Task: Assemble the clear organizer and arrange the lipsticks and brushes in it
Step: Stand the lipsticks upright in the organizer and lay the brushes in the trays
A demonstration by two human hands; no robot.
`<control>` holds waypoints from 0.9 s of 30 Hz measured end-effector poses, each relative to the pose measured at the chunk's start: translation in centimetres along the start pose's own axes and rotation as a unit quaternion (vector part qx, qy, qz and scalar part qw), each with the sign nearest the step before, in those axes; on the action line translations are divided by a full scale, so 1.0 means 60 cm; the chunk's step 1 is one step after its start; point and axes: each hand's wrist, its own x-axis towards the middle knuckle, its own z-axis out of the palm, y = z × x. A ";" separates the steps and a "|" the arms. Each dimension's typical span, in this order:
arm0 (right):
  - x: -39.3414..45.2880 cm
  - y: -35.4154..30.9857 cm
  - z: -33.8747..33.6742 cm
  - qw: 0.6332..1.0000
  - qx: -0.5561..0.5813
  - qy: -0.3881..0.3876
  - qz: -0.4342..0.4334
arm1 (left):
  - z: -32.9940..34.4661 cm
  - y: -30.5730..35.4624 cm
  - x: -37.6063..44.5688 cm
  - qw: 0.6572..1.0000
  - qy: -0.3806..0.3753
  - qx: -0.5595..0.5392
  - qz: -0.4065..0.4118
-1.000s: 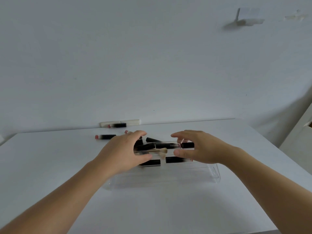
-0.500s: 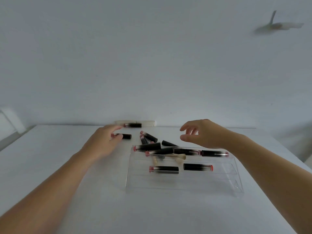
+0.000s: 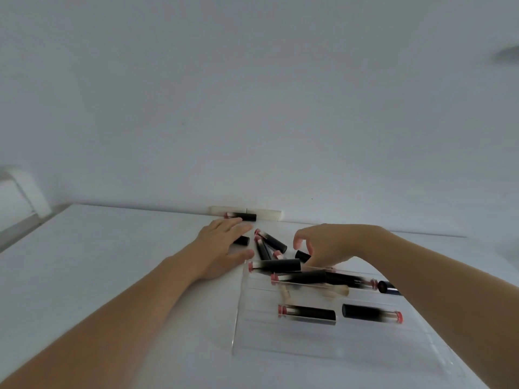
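The clear organizer (image 3: 295, 343), a glossy stepped tray, lies below the right hand (image 3: 325, 245) and now looks nearer than half a second ago. Two smooth black lipsticks (image 3: 307, 314) lie inside. The left hand (image 3: 222, 245) has moved forward, fingers straight, flat over a lipstick (image 3: 243, 240). The right hand hovers loosely curled, holding nothing.

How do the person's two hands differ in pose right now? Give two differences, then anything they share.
The left hand lies low with straight fingers over a lipstick; the right hand hovers with curled fingers. The left is beside the clear organizer; the right is above its far edge. Both hold nothing.
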 end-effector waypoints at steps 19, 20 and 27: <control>0.023 -0.005 0.024 0.998 0.030 0.037 -0.043 | 0.007 0.037 0.026 0.994 -0.012 0.022 0.111; 0.024 -0.006 0.025 0.998 0.029 0.038 -0.046 | 0.008 0.036 0.025 0.993 -0.007 0.021 0.112; 0.023 -0.006 0.027 0.997 0.047 0.020 -0.064 | 0.005 0.034 0.022 0.993 0.002 -0.007 0.115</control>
